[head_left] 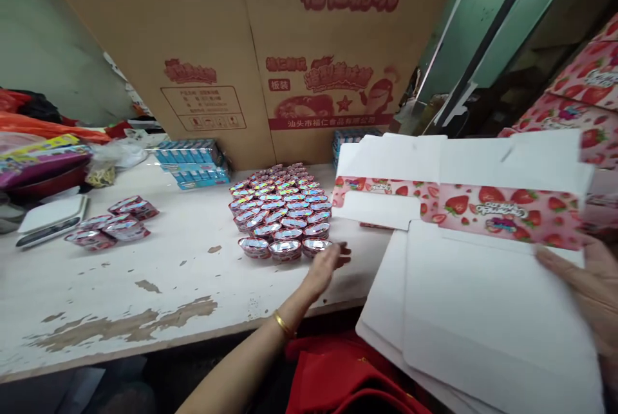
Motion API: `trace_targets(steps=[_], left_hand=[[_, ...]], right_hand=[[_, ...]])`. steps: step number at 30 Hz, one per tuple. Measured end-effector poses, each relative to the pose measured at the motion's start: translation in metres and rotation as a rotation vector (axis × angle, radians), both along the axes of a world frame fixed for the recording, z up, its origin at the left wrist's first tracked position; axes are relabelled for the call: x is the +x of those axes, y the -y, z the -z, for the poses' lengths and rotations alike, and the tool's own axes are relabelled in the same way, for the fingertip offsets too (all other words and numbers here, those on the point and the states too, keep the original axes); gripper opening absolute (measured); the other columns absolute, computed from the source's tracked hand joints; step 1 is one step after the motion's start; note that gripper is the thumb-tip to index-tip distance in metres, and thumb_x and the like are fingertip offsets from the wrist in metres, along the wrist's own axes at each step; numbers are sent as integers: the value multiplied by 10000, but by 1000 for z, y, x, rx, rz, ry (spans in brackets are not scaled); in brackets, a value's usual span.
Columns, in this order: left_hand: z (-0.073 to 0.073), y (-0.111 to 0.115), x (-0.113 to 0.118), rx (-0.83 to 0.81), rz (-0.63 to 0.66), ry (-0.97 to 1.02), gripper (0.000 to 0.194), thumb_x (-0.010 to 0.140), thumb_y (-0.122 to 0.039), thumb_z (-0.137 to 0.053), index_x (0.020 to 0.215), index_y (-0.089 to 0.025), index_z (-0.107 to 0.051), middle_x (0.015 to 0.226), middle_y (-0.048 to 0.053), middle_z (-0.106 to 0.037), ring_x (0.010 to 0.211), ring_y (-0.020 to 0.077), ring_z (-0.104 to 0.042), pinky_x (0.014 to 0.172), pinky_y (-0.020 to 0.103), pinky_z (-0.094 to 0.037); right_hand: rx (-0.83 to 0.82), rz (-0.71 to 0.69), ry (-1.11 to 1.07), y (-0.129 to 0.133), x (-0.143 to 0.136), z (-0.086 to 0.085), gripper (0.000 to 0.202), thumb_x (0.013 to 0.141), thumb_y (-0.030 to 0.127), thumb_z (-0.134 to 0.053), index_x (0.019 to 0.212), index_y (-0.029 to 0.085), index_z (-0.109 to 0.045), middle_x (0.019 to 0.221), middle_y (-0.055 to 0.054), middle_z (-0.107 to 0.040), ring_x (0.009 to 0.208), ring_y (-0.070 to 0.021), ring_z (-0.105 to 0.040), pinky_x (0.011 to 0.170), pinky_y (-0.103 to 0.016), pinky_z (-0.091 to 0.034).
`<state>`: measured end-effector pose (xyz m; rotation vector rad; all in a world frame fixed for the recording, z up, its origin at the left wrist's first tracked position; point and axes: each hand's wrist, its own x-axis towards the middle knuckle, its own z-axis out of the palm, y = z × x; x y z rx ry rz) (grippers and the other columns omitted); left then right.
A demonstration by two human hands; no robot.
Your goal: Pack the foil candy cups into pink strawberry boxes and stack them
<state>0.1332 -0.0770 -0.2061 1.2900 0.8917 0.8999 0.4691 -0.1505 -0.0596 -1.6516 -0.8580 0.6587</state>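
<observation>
My right hand (586, 285) grips a strawberry-print carton (502, 214) by its right edge, thumb on the front. The carton is partly unfolded, with white inner flaps showing. Below it lie several flat white carton blanks (463, 291) in a stack. My left hand (328, 266), with a gold bracelet at the wrist, reaches over the table with fingers stretched apart and nothing visible in them. Just beyond its fingers stand rows of small shiny foil pouches (284, 224), upright and packed closely. Whether the hand touches the nearest pouch, I cannot tell.
A large brown cardboard box (251, 53) stands behind the pouches. Blue wrapped packs (190, 159) sit at its foot. On the left are a few more foil pouches (116, 224) and a white flat device (53, 214). Strawberry-print cartons (574, 105) are stacked at right.
</observation>
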Motion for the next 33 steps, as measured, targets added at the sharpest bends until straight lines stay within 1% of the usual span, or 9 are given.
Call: trace_targets(steps=[2, 5, 10, 15, 19, 22, 26, 29, 33], left_hand=[[-16, 4, -23, -233, -61, 322, 893, 837, -844, -170, 1373, -216, -509, 1378, 196, -583, 1171, 323, -640, 975, 543, -500], [-44, 21, -61, -228, -87, 554, 883, 736, -914, -344, 1357, -305, -498, 1437, 143, -550, 1194, 331, -625, 929, 530, -523], [-72, 73, -129, -231, -512, 335, 680, 697, -505, -801, 1285, -267, -556, 1303, 98, -659, 849, 176, -712, 676, 261, -560], [-60, 147, -223, -266, -952, 108, 586, 678, -307, -834, 1216, -232, -614, 1174, 49, -722, 984, 176, -704, 777, 198, -566], [-25, 191, -280, -367, -1123, -33, 443, 711, -193, -774, 1133, -217, -643, 1109, 45, -740, 969, 162, -708, 806, 204, -564], [1, 202, -288, -442, -1137, -184, 274, 805, -196, -657, 1076, -172, -624, 991, 78, -752, 873, 185, -723, 812, 281, -570], [23, 195, -284, -474, -1099, -637, 137, 851, -269, -574, 914, -156, -620, 874, 101, -731, 855, 228, -707, 792, 334, -541], [22, 187, -296, -477, -1010, -906, 239, 714, -392, -724, 698, -189, -598, 717, 68, -679, 834, 281, -672, 763, 355, -499], [6, 170, -338, -341, -826, -1288, 362, 791, -568, -606, 740, -209, -624, 776, 67, -688, 832, 251, -655, 761, 323, -473]], right_hand=[[-72, -13, -172, -13, -27, 3, 536, 596, 559, -778, 1095, 488, -594, 1222, -126, -664, 754, -354, -718, 470, -528, -546], [-105, -249, -297, -47, -68, 14, 645, 623, 490, -808, 1209, 420, -546, 1202, -118, -678, 731, -323, -722, 450, -441, -561], [-14, -746, -400, -91, -193, 40, 619, 673, 427, -811, 1197, 281, -518, 1284, -73, -637, 972, -258, -694, 735, -358, -617], [79, -1095, -569, -67, -341, 79, 470, 786, 412, -715, 1146, 278, -444, 1253, -26, -641, 1055, -196, -657, 875, -334, -572], [46, -1214, -189, -45, -417, 115, 370, 899, 337, -585, 1200, 233, -395, 1283, -62, -639, 1131, -168, -633, 922, -291, -541], [-30, -1243, -12, -43, -441, 132, 375, 903, 286, -605, 1218, 169, -440, 1301, -116, -628, 1189, -184, -604, 1003, -294, -485], [-145, -1310, 294, -50, -442, 148, 378, 840, 164, -665, 1199, 109, -559, 1252, -197, -646, 1222, -307, -586, 1043, -421, -445], [-204, -1337, 530, -48, -439, 153, 304, 821, 97, -650, 1121, 47, -644, 1139, -280, -668, 1194, -427, -583, 1020, -559, -420], [-89, -1398, 746, -39, -453, 154, 524, 893, 247, -646, 1377, 80, -534, 1421, -274, -502, 1390, -406, -394, 1130, -543, -311]])
